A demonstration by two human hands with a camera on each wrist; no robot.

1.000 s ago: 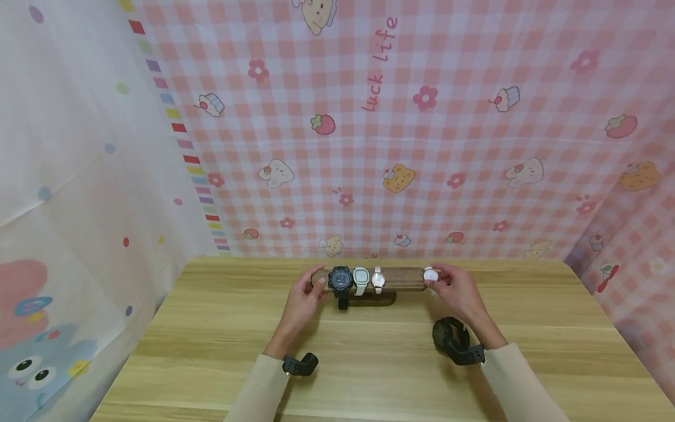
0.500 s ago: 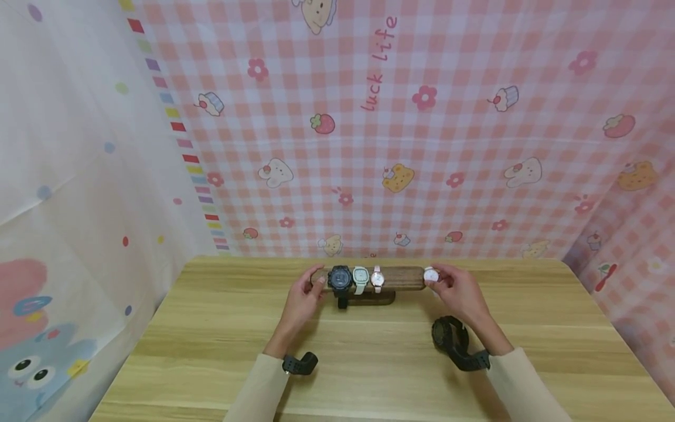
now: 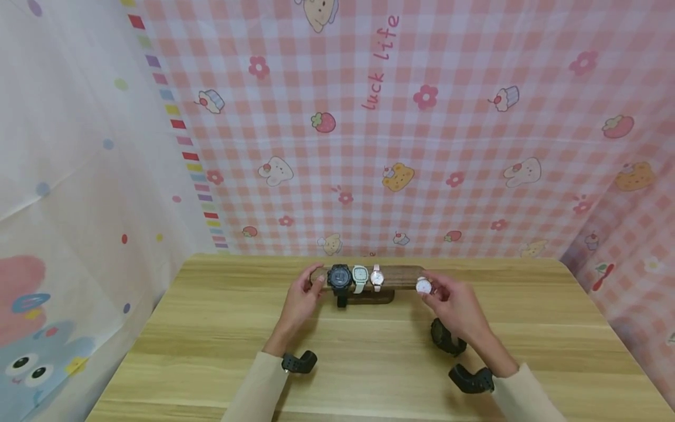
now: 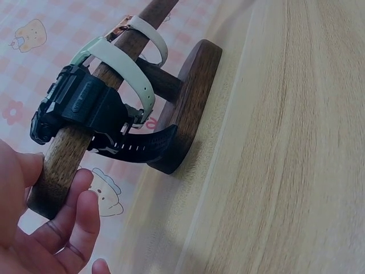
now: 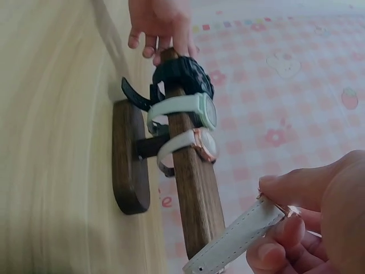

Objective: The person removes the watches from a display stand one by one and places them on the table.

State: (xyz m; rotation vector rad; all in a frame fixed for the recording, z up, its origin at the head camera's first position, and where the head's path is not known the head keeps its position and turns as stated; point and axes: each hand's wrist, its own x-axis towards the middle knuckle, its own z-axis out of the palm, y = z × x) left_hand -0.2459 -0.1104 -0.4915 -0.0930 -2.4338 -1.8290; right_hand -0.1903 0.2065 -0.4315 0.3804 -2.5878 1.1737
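One white-strapped wristwatch, pinched between thumb and fingers of the right hand, is at the right end of a wooden watch stand; the left hand, fingers curled, grips the opposite end.

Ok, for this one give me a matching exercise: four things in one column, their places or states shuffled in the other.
1. black watch
2. mint-green watch
3. stitched white-strapped watch
4. wooden stand

A. gripped at one end by the left hand
B. second from the left hand
C. held in the right hand
D. closest to the left hand

Pairs: 1-D, 2-B, 3-C, 4-A
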